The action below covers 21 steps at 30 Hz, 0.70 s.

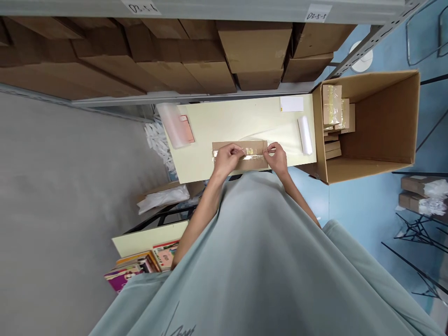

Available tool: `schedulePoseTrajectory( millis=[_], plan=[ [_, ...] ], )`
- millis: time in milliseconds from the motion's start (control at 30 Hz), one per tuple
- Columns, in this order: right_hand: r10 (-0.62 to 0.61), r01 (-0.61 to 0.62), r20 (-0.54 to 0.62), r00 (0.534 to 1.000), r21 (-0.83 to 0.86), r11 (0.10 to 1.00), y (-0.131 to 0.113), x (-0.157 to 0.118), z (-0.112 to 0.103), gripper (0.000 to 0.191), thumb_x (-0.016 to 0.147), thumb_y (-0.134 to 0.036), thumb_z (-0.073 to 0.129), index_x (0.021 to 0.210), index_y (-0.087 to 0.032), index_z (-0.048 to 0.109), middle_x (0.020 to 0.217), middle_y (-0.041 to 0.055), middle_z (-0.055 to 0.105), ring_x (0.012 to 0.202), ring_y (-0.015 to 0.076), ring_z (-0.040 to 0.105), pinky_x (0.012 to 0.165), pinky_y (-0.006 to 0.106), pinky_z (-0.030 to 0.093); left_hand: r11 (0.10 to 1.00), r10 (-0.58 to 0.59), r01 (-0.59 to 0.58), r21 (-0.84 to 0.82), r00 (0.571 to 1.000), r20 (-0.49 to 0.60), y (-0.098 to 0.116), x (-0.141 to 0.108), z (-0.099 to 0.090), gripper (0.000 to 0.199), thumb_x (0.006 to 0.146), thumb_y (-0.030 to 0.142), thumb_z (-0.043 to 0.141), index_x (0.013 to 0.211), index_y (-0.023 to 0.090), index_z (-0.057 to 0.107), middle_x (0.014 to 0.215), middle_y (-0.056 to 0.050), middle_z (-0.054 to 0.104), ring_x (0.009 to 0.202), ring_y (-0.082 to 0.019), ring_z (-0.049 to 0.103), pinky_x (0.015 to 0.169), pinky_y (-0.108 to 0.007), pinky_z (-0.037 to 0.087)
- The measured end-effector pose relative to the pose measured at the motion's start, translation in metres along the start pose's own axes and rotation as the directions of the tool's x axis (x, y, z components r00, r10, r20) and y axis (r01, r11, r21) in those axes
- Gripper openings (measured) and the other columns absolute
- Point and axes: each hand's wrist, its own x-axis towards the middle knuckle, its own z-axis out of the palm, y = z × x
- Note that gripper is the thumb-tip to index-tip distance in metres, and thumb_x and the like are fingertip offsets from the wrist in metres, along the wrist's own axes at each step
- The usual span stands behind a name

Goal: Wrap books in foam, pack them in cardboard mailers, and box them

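A flat brown cardboard box [255,163] lies near the front edge of the cream table, directly in front of me. Shiny clear tape [252,157] runs lengthwise across its top. My left hand [227,161] rests over the left part of the box, thumb and fingers pinched together beside the tape. At the right end of the box is my right hand [277,159], its fingertips also pinched, near the end of the tape. Whatever either pinch holds is too small to make out.
On the cream table [224,119] lie a white roll [305,135], a white label stack [291,103] and a clear plastic roll [172,125] beside a pink packet [187,129]. A large open carton [381,119] with small boxes stands right. A box-filled shelf [224,10] spans the back.
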Motion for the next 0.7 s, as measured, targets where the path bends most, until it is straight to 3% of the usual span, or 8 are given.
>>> schedulePoseTrajectory(
  millis=[333, 500, 700],
  plan=[
    [0.013, -0.015, -0.014, 1.000, -0.109, 0.994, -0.025, -0.007, 0.018, 0.010, 0.092, -0.027, 0.063, 0.095, -0.028, 0.053, 0.115, 0.0042, 0.075, 0.103, 0.0241, 0.077, 0.097, 0.039, 0.061, 0.996, -0.080, 0.072, -0.055, 0.982, -0.171, -0.032, -0.029, -0.071, 0.018, 0.081, 0.040, 0.076, 0.081, 0.022, 0.075, 0.092, -0.005, 0.079, 0.096, -0.025, 0.072, 0.093, -0.036, 0.058],
    [-0.007, -0.006, -0.075, 0.997, -0.169, 0.986, -0.032, -0.012, 0.028, 0.009, 0.089, -0.025, 0.062, 0.094, -0.027, 0.056, 0.115, 0.0052, 0.074, 0.101, 0.0250, 0.077, 0.094, 0.040, 0.061, 0.971, -0.099, 0.040, -0.235, 0.965, -0.243, -0.053, -0.023, -0.105, 0.019, 0.073, 0.038, 0.082, 0.075, 0.022, 0.072, 0.083, -0.002, 0.074, 0.093, -0.022, 0.071, 0.099, -0.036, 0.060],
    [-0.028, -0.010, -0.182, 0.983, -0.202, 0.979, -0.037, -0.017, 0.041, 0.007, 0.088, -0.029, 0.062, 0.093, -0.027, 0.057, 0.112, 0.0055, 0.073, 0.098, 0.0264, 0.076, 0.092, 0.042, 0.061, 0.873, -0.182, 0.051, -0.486, 0.957, -0.227, -0.075, -0.022, -0.147, 0.029, 0.066, 0.040, 0.087, 0.073, 0.021, 0.067, 0.080, 0.000, 0.066, 0.082, -0.018, 0.066, 0.086, -0.038, 0.070]
  ],
)
